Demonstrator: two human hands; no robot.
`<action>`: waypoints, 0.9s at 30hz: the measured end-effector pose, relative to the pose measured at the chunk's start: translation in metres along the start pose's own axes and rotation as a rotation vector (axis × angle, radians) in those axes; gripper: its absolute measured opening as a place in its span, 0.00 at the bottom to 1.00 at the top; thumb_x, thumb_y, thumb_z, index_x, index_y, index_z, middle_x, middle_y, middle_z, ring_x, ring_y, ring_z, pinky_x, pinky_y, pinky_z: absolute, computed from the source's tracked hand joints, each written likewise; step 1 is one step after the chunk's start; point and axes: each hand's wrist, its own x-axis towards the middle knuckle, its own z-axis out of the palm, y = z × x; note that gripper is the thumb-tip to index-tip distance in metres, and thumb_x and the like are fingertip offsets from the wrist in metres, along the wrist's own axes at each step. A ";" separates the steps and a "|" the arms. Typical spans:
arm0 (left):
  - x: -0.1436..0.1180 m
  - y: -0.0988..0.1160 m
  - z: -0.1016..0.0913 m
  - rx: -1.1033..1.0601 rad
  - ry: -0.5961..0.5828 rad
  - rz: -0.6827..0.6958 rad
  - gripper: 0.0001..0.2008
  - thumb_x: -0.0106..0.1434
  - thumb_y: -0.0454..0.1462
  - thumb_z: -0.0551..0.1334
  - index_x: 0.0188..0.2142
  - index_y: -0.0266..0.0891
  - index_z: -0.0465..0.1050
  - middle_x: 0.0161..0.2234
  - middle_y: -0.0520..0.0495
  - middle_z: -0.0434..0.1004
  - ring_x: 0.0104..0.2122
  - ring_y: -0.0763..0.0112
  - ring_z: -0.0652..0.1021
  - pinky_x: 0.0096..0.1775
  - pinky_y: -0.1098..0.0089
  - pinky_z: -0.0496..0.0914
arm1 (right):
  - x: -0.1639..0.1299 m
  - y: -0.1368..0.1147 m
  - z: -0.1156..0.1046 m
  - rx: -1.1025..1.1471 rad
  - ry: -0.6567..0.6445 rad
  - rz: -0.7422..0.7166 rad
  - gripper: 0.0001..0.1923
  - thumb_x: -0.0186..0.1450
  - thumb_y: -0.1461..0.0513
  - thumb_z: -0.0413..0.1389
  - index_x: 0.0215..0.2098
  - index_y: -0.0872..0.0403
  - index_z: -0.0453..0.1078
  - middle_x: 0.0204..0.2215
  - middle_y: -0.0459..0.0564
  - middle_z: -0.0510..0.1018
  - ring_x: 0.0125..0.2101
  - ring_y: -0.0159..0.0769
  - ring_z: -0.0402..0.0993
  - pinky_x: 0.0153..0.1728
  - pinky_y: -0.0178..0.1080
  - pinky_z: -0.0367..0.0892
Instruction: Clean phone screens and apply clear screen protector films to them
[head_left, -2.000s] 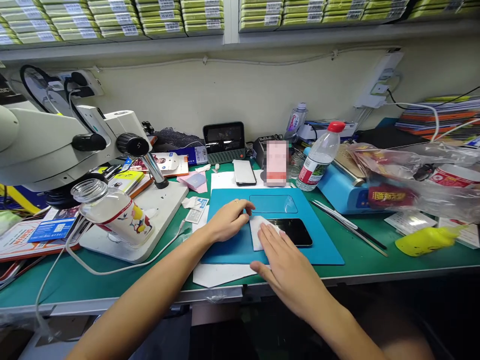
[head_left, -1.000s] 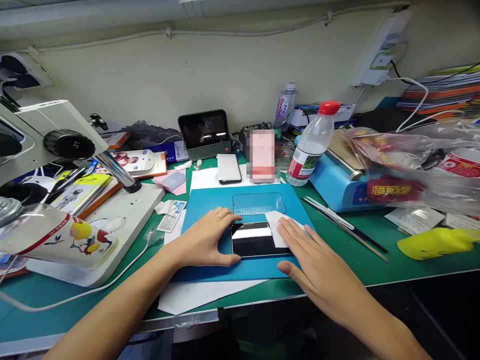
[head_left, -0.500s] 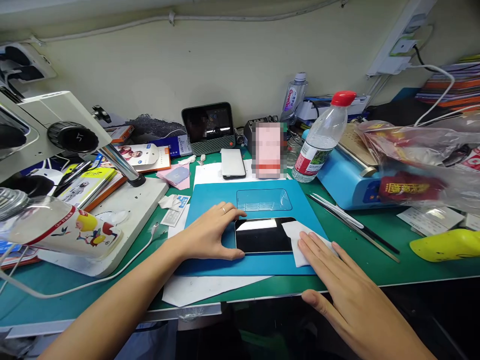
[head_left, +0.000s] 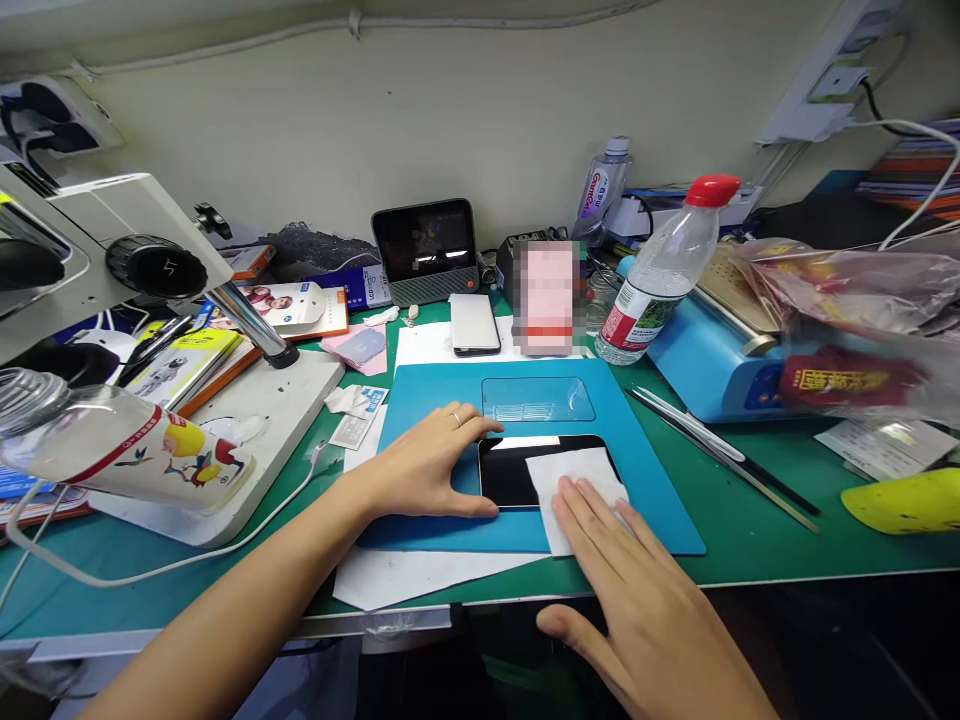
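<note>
A smartphone [head_left: 506, 478] with a glossy black screen lies face up on a blue mat [head_left: 442, 385]. My left hand [head_left: 424, 460] holds its left end, thumb at the near edge and a finger at the far edge. Stretched fingers of my right hand [head_left: 622, 580] press a white wipe [head_left: 551, 485] flat onto the right part of the screen; the thumb sticks out to the side. Part of the wipe is hidden under the fingers. Behind the phone rests a clear screen protector [head_left: 538, 399] with a dark outline.
A white phone-like slab [head_left: 474, 323] and a smart display [head_left: 424, 250] stand behind the mat. To the right are a red-capped bottle [head_left: 660, 280], tweezers [head_left: 727, 455] and a blue machine [head_left: 701, 350]. A microscope stand [head_left: 289, 410] and glass jar [head_left: 135, 440] occupy the left.
My right hand has slid the wipe leftward over the screen, covering more of its middle. My left hand keeps its hold on the phone. The camera view has shifted slightly.
</note>
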 end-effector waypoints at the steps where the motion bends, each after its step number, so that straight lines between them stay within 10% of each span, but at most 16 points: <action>1: 0.000 0.000 0.000 0.001 -0.004 0.001 0.35 0.59 0.50 0.71 0.60 0.43 0.62 0.51 0.41 0.70 0.51 0.53 0.71 0.51 0.55 0.68 | 0.004 -0.003 0.001 0.014 -0.005 -0.001 0.42 0.69 0.42 0.50 0.69 0.64 0.58 0.64 0.62 0.68 0.62 0.51 0.68 0.58 0.52 0.69; 10: -0.001 0.001 0.000 0.029 0.003 0.021 0.33 0.60 0.49 0.71 0.59 0.40 0.63 0.49 0.42 0.70 0.48 0.54 0.72 0.50 0.57 0.68 | 0.042 -0.002 0.007 0.111 -0.115 0.025 0.32 0.74 0.47 0.46 0.65 0.61 0.64 0.64 0.58 0.68 0.64 0.49 0.65 0.60 0.56 0.67; 19: 0.001 -0.006 0.000 0.011 0.015 0.039 0.35 0.58 0.51 0.71 0.59 0.41 0.63 0.50 0.41 0.71 0.49 0.53 0.72 0.51 0.56 0.67 | 0.018 0.035 0.006 0.097 -0.096 0.033 0.34 0.72 0.47 0.49 0.70 0.55 0.56 0.65 0.57 0.68 0.64 0.50 0.66 0.62 0.59 0.62; 27: 0.000 -0.003 0.000 0.021 0.020 0.042 0.35 0.59 0.52 0.70 0.60 0.40 0.63 0.48 0.41 0.71 0.48 0.53 0.72 0.49 0.58 0.68 | 0.052 -0.009 0.013 0.158 -0.167 -0.047 0.40 0.70 0.42 0.49 0.68 0.62 0.60 0.66 0.62 0.65 0.67 0.51 0.59 0.64 0.55 0.61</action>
